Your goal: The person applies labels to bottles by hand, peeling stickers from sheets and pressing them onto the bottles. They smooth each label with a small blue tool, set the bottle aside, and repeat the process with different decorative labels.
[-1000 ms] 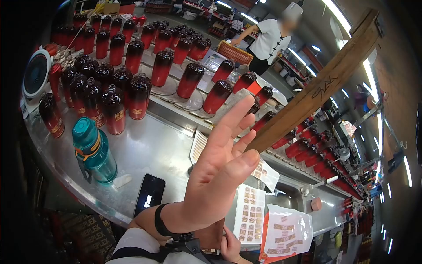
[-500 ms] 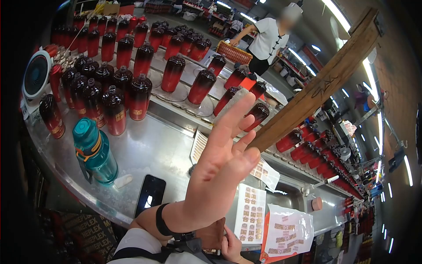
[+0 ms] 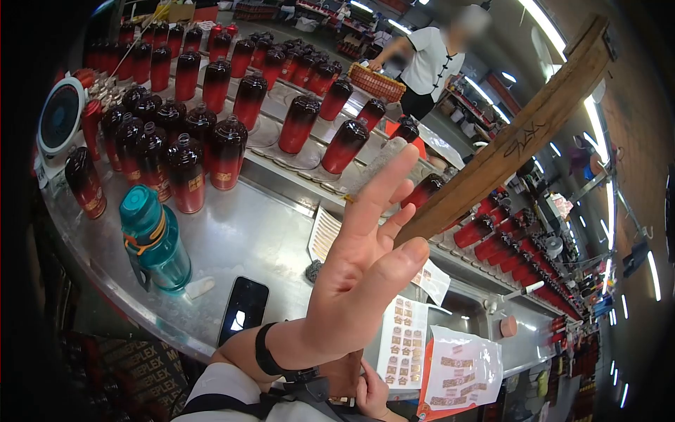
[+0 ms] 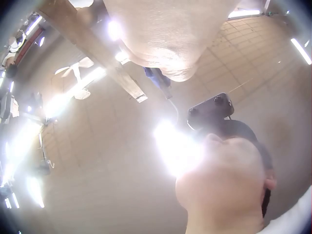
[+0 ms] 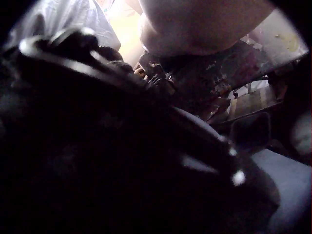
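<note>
My left hand [image 3: 362, 281] is raised in the middle of the head view, a dark strap [image 3: 266, 352] round its wrist. Its fingers point up and away, the thumb sticks out to the right, and no object lies in the palm. A grey fuzzy strip [image 3: 373, 165] shows along the far side of the long finger. In the left wrist view, the heel of that hand [image 4: 170, 29] hangs over the ceiling and a person's chin. Low in the head view, my right hand [image 3: 373, 394] is beside a brown object [image 3: 343, 373]; I cannot tell whether it grips it. The right wrist view is mostly dark.
A teal water bottle [image 3: 163, 246], phone [image 3: 244, 309] and sticker sheets [image 3: 404, 341] are on the metal table [image 3: 246, 218]. Red-black bottles [image 3: 228, 151] stand at left; others ride the conveyor [image 3: 271, 158]. A wooden post [image 3: 506, 141] slants behind the hand. A person [image 3: 439, 60] holds a basket [image 3: 377, 84].
The bottles on the conveyor have moved along to the right. The raised left hand keeps its pose, with only a slight shift in view. The right hand stays by the brown object.
</note>
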### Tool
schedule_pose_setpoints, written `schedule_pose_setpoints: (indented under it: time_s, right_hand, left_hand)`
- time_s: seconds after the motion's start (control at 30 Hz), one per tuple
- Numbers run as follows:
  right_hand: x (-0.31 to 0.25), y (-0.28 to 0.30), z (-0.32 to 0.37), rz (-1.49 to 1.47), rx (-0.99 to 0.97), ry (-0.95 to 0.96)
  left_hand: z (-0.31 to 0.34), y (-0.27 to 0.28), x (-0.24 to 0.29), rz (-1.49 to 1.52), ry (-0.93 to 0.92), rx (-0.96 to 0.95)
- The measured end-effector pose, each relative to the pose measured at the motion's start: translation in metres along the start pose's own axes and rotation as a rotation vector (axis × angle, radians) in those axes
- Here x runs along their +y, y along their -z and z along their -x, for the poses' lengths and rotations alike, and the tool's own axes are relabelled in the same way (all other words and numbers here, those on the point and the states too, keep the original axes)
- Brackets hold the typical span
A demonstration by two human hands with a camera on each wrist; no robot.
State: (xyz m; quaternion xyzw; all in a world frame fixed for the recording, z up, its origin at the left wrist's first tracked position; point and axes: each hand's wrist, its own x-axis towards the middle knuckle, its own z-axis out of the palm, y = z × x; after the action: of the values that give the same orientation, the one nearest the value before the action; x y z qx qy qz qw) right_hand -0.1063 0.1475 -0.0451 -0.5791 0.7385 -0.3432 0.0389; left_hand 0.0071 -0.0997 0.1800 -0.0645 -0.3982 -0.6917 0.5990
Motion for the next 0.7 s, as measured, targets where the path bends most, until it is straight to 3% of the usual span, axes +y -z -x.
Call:
schedule_pose_setpoints:
  time_s: [0.1, 0.13, 0.2, 0.23, 0.3, 0.43, 0.5, 0.53, 0.6, 0.63, 0.7]
  right_hand:
    - [-0.007, 0.003, -0.003, -0.039, -0.002, -0.166]
    - [-0.006, 0.003, -0.002, -0.039, -0.002, -0.165]
    - [-0.002, -0.001, -0.002, 0.012, -0.001, -0.007]
    - [-0.006, 0.0, 0.005, 0.013, 0.009, -0.012]
    - [-0.01, 0.0, 0.007, -0.021, 0.033, -0.022]
    - [0.009, -0.006, 0.021, 0.111, -0.009, -0.027]
    - [0.01, -0.007, 0.025, 0.137, 0.033, -0.001]
    - [0.008, -0.009, 0.025, 0.148, 0.065, 0.007]
    - [0.006, -0.009, 0.01, 0.117, 0.131, 0.035]
    - [0.002, -0.006, 0.009, 0.09, 0.061, -0.026]
    - [-0.002, 0.001, 0.007, 0.071, -0.045, -0.076]
  left_hand:
    - [0.004, 0.0, -0.001, -0.06, -0.106, -0.038]
    - [0.004, 0.001, -0.003, -0.06, -0.107, -0.039]
    - [0.003, 0.005, -0.007, -0.254, -0.328, -0.065]
    - [0.006, 0.009, -0.003, -0.249, -0.325, -0.074]
    - [0.006, 0.022, 0.01, -0.404, -0.43, -0.49]
    - [0.011, -0.008, 0.012, -0.474, -0.552, -0.486]
    - [0.019, -0.014, -0.002, -0.622, -0.389, -0.791]
    - [0.022, -0.014, -0.006, -0.62, -0.399, -0.814]
    - [0.02, -0.016, -0.013, -0.885, -0.221, -1.109]
    - [0.022, -0.018, -0.014, -0.906, -0.112, -1.164]
    - [0.029, -0.021, -0.02, -0.953, -0.118, -1.229]
